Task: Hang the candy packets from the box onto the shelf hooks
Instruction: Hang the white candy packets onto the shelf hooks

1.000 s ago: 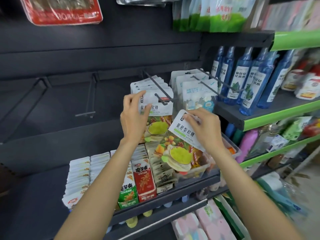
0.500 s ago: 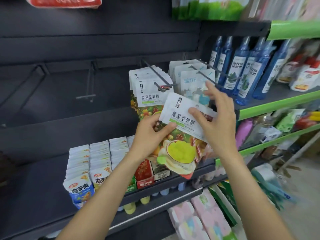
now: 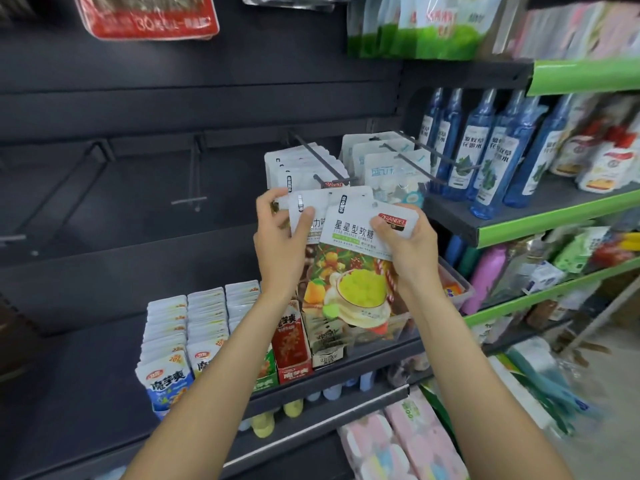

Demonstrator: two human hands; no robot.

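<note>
Even bright light, blurred warped edges

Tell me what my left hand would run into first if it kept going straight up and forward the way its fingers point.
Probably the candy packets already hanging on the shelf hook, directly above and behind the left hand; depth is unclear. That hand already grips a packet.

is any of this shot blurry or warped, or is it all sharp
Head view: sharp in the middle, where the print on the candy packet held by the right hand reads clearly; the right edge smears, so the floor and lower shelf goods blur; wide-angle bending curves the green shelf edges; lighting is even and soft.
</note>
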